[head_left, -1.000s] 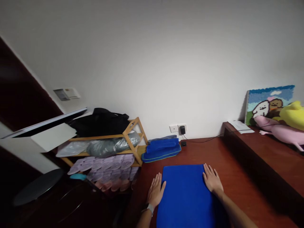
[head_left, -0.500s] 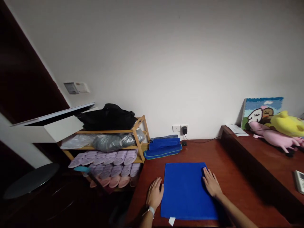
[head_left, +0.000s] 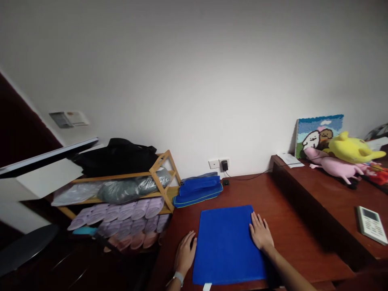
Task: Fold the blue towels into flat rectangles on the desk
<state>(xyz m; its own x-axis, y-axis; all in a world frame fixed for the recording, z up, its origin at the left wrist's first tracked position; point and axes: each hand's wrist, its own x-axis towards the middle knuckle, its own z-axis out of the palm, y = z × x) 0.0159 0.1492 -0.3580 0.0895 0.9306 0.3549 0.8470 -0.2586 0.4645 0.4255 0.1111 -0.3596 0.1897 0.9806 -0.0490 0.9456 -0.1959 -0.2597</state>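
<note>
A blue towel (head_left: 228,244) lies spread flat on the reddish-brown desk (head_left: 291,238), a small white tag sticking out at its lower left corner. My left hand (head_left: 185,252), with a pale band on the wrist, rests on the desk along the towel's left edge, fingers extended and holding nothing. On the opposite side my right hand (head_left: 261,233) lies flat over the towel's right edge, fingers stretched out. At the back left of the desk is a stack of folded blue towels (head_left: 198,190).
Left of the desk stands a wooden rack (head_left: 160,165) with a black bag (head_left: 118,155) on top and several slippers (head_left: 127,211) below. A black plug (head_left: 224,165) sits in the wall socket. The raised right ledge holds plush toys (head_left: 351,147) and a white remote-like device (head_left: 372,224).
The view has turned to the right, so the rack, desk and towel appear further left, and more of the right ledge shows. Both hands keep their places beside and on the towel.
</note>
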